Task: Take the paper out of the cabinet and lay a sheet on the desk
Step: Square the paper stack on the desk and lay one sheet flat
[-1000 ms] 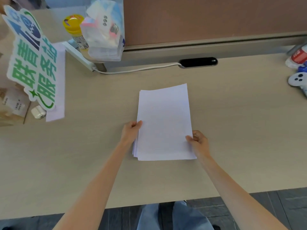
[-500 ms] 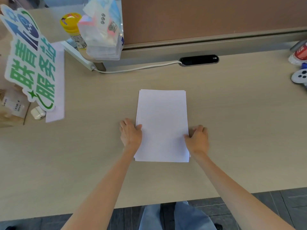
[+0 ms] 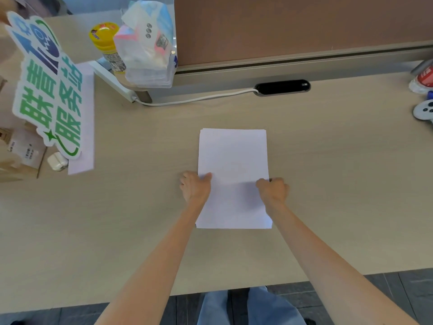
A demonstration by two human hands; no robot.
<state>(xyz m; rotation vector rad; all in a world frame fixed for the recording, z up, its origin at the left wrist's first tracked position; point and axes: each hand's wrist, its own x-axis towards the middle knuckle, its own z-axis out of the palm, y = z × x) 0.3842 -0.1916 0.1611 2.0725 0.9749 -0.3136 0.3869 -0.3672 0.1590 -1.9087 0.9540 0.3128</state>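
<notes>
A stack of white paper (image 3: 233,160) lies flat in the middle of the beige desk (image 3: 339,184), long side pointing away from me. My left hand (image 3: 195,190) rests at the stack's left edge, thumb on top of the sheets. My right hand (image 3: 273,190) is at the right edge, fingers curled and pinching the top sheet, which bulges slightly there. No cabinet is in view.
A green and blue sign (image 3: 46,90) leans at the left over a white sheet (image 3: 83,137). Behind it stand a yellow-lidded bottle (image 3: 105,43) and a plastic bag (image 3: 147,48). A white cable (image 3: 194,98) runs to a black grommet (image 3: 282,87). A white controller (image 3: 424,110) lies far right.
The stack went from tilted and held above the desk to lying squared and flat. My right hand shifted from beside the edge onto the top sheet and now pinches it.
</notes>
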